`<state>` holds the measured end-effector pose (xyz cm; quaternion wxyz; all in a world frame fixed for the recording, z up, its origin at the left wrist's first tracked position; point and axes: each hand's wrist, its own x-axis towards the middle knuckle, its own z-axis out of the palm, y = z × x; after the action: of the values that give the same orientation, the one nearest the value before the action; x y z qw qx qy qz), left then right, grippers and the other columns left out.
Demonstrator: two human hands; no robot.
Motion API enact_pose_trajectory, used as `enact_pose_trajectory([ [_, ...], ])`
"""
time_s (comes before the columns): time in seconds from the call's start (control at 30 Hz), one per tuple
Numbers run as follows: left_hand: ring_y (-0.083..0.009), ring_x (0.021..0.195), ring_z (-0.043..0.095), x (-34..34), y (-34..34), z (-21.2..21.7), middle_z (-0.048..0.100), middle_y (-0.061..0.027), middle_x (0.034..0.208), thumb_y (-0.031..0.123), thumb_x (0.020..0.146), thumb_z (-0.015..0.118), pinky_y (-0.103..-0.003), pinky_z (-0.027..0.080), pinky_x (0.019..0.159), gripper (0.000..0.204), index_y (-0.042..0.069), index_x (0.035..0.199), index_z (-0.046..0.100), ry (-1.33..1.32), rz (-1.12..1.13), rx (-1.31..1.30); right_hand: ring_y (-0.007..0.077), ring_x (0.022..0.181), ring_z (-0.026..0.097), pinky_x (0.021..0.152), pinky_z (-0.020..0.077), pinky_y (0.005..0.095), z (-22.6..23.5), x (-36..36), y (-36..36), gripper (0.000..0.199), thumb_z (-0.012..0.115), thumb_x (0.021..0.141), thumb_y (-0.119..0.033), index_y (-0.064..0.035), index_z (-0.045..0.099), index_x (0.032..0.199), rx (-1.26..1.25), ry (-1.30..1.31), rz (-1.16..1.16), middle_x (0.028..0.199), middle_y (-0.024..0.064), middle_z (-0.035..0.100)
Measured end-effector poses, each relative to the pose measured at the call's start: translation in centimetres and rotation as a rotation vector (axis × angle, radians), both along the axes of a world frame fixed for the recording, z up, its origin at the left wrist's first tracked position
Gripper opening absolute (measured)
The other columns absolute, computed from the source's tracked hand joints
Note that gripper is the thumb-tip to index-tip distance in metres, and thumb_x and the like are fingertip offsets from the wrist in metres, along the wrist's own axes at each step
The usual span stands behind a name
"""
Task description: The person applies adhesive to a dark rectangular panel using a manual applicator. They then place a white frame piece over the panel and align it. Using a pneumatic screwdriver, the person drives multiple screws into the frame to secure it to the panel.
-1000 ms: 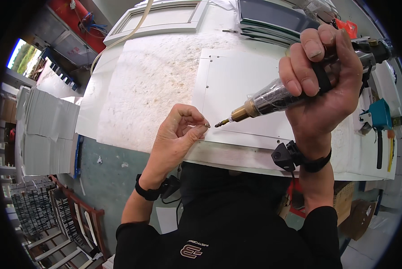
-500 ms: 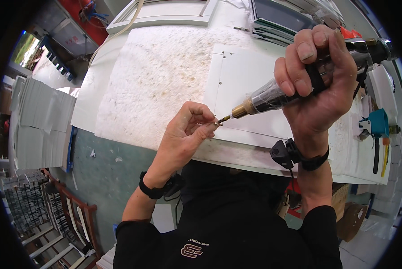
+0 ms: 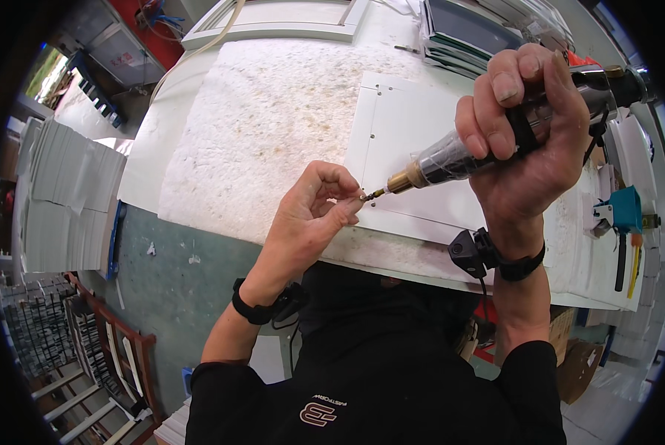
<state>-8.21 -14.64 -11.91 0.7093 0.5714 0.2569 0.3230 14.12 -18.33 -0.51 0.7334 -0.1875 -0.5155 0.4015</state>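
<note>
Now, left hand (image 3: 310, 215): fingertips pinched on a small screw (image 3: 364, 197), steadying it against the bit.
Right hand (image 3: 525, 141): fist closed round the driver (image 3: 451, 159), tip aimed toward 8 o'clock.
Panel (image 3: 414, 133): white, flat on the bench (image 3: 258, 126), at 12 o'clock of the screw.
Tools (image 3: 626, 222): at 3 o'clock, within reach.

The power screwdriver (image 3: 496, 141) has a brass-coloured metal nose and a clear, glossy plastic sleeve over a darker body — its rear part looks like matt black plastic. At its tip sits a small screw (image 3: 364, 197), probably metal, though too small to be sure. The white panel (image 3: 414, 148) is smooth and faintly satin. Under it, the bench pad (image 3: 258, 126) is rough and fibrous — off-white, stained with rusty specks. The wrist straps look like matt black cloth.
</note>
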Motion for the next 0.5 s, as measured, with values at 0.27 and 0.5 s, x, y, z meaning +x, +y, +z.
enact_pose_trajectory([
  [0.27,-0.0086,0.099,0.06,-0.19,0.1,-0.49,0.06,-0.0039,0.107,0.001,0.099,0.064,-0.026,0.056,0.083,0.017,0.006,0.113,0.054,-0.014,-0.014,0.021,0.0075,0.049,0.041,0.048,0.0436,0.0264,0.01,-0.27,0.13,0.025,0.044,0.107,-0.028,-0.0057,0.053,0.102,0.008,0.001,0.004,0.089,0.0053,0.057],
  [0.5,-0.0088,0.099,0.061,-0.41,-0.03,-0.55,0.061,-0.0037,0.107,0.003,0.1,0.065,-0.026,0.057,0.083,0.018,0.005,0.113,0.055,-0.013,-0.008,0.042,0.0075,0.049,0.041,0.048,0.044,0.0262,0.11,-0.38,0.19,0.025,0.043,0.108,-0.027,-0.0056,0.053,0.102,0.021,-0.021,0.012,0.09,0.0058,0.057],
])
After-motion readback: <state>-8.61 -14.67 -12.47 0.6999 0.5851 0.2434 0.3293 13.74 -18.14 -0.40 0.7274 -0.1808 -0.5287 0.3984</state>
